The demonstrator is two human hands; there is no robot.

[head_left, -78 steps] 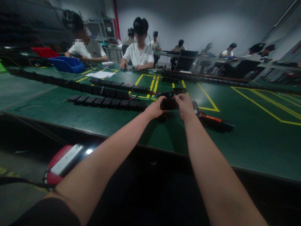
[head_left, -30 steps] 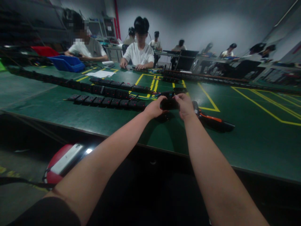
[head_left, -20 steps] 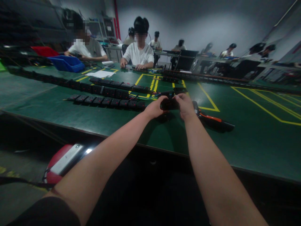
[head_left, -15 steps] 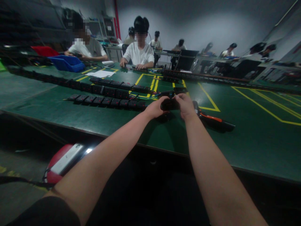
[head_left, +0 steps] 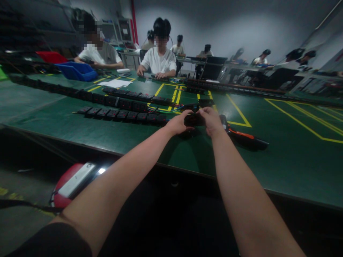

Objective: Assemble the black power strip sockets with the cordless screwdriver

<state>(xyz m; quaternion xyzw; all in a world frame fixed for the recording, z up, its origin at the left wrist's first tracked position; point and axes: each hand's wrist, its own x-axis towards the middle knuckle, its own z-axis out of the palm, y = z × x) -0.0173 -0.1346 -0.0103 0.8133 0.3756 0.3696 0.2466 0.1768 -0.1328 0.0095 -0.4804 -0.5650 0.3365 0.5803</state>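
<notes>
A dark box-shaped black module is between my two hands above the green table. My left hand curls round its left side, thumb and fingers closed on it. On the right, my right hand pinches at its upper edge; a small pale bit shows at the fingertips, too small to name. Colored wires run towards the module from a row of black socket-like blocks. Another row of black blocks with red dots ends beside my left hand. Just right of my right hand lies a black and orange hand tool.
A blue bin, a red bin and white paper are at the far left of the green table. Long dark strips lie along its back. Two people sit across; others work behind. A red stool stands lower left.
Both hands keep nearly the same place and hold on the black module. The view has shifted very slightly.
</notes>
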